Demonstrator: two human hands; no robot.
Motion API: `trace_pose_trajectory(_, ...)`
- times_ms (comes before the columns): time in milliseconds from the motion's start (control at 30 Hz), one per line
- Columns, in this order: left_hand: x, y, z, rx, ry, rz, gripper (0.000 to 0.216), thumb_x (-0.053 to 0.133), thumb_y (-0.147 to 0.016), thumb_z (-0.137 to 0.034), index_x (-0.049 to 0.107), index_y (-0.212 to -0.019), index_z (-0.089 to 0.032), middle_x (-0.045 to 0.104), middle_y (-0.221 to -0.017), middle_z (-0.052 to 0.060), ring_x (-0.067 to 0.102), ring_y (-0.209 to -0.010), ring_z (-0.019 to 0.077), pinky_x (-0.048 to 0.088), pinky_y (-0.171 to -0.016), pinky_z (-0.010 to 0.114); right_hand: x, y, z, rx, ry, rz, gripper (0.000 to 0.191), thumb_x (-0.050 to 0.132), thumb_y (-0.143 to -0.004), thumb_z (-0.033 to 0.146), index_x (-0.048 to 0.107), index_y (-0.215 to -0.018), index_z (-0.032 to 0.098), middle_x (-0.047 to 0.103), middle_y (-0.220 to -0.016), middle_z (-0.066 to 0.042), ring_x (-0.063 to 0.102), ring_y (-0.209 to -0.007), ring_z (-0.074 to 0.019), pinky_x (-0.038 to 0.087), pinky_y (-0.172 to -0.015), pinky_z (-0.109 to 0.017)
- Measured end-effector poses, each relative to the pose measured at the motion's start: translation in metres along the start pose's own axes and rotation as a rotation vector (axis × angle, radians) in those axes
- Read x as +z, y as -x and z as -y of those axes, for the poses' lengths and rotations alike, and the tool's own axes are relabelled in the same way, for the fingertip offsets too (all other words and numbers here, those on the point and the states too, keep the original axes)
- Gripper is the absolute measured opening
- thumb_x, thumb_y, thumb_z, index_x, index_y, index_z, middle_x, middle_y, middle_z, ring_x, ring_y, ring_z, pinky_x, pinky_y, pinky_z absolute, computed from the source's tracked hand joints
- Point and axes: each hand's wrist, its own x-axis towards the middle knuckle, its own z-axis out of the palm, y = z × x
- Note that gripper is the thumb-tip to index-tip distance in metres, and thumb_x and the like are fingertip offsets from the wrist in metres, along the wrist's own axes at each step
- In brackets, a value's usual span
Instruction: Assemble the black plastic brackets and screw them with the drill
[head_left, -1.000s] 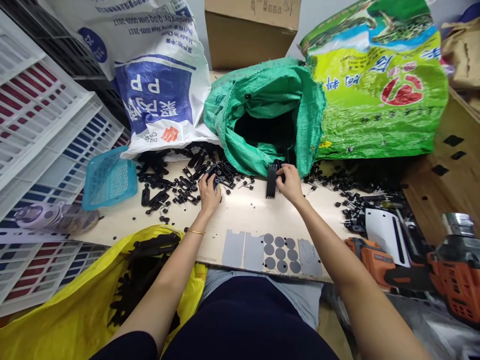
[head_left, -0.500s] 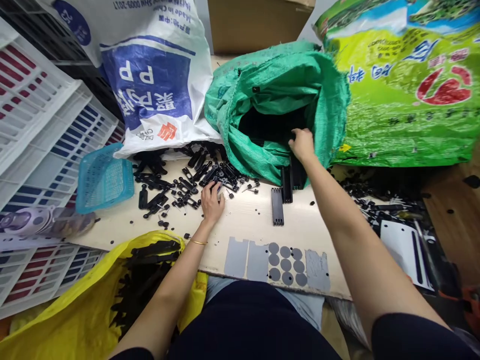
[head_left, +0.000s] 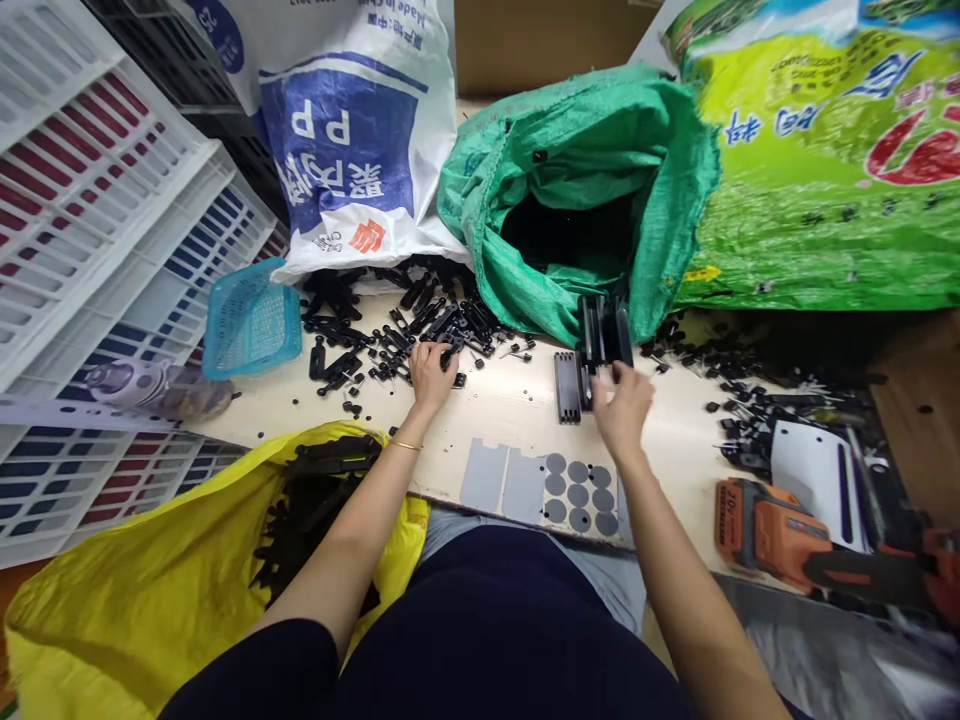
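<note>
My left hand [head_left: 430,371] rests, fingers curled, on the edge of a pile of small black plastic parts [head_left: 390,325] on the pale tabletop [head_left: 495,420]. My right hand [head_left: 622,405] is a little blurred just below the mouth of an open green woven sack [head_left: 577,190]. It touches long black comb-like strips [head_left: 604,335] that stick out of the sack. One more black strip [head_left: 567,386] lies flat on the table to the left of that hand. Whether the right fingers grip a strip is unclear.
A small blue mesh basket [head_left: 247,318] sits at the left. A white and blue PP sack [head_left: 352,140] and a green printed sack [head_left: 825,160] stand behind. A yellow bag [head_left: 150,590] of black parts lies at my left knee. An orange power drill [head_left: 780,535] lies at the right. Grey stickers [head_left: 540,485] mark the table's front edge.
My right hand came out of the green sack's mouth and down to the black strips at its lower edge. The left hand stayed at the pile of parts.
</note>
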Motion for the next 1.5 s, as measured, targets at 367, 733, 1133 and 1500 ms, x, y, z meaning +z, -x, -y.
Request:
trace_pose_trajectory(367,-0.025,-0.011,-0.028,0.091,-0.181,0.093,0.027,0.057,-0.083,-0.023,0.056,-0.109,-0.014,0.061,-0.102,0.012,0.050,-0.101,0.0297,0.038,-0.091,0.043,0.008,0.020,0.022,-0.033,0.155,0.135,0.037,0.052,-0.085,0.030,0.054,-0.117,0.012,0.048,-0.119,-0.018,0.039,-0.107,-0.0304,0.033,-0.085,-0.040)
trace_pose_trajectory(733,0.020,0.070,-0.062,0.329,-0.040,0.241,0.013,0.058,-0.083,-0.019,0.057,-0.096,-0.018,0.057,-0.096,0.010,0.052,-0.093,0.0254,0.043,-0.083,0.037,-0.004,0.023,0.011,0.081,0.180,0.176,0.036,0.052,-0.083,0.025,0.055,-0.116,0.013,0.052,-0.108,-0.018,0.044,-0.102,-0.0299,0.034,-0.083,-0.041)
trace_pose_trajectory(1133,-0.002,0.130,-0.079,0.507,0.079,0.472,0.020,0.065,-0.082,-0.033,0.051,-0.092,-0.021,0.058,-0.087,0.003,0.054,-0.083,0.0199,0.044,-0.068,0.030,-0.057,0.148,-0.017,0.141,-0.304,0.347,0.030,0.043,-0.088,0.036,0.062,-0.100,0.016,0.061,-0.088,-0.010,0.058,-0.085,-0.0235,0.046,-0.080,-0.038)
trace_pose_trajectory(1500,0.003,0.160,-0.089,0.471,0.144,0.467,0.022,0.046,-0.092,-0.029,0.056,-0.109,-0.020,0.056,-0.094,0.006,0.051,-0.090,0.0215,0.040,-0.079,0.036,-0.041,0.112,0.018,0.037,-0.124,0.496,0.040,0.055,-0.084,0.025,0.053,-0.122,0.016,0.057,-0.108,-0.014,0.055,-0.100,-0.0269,0.045,-0.081,-0.037)
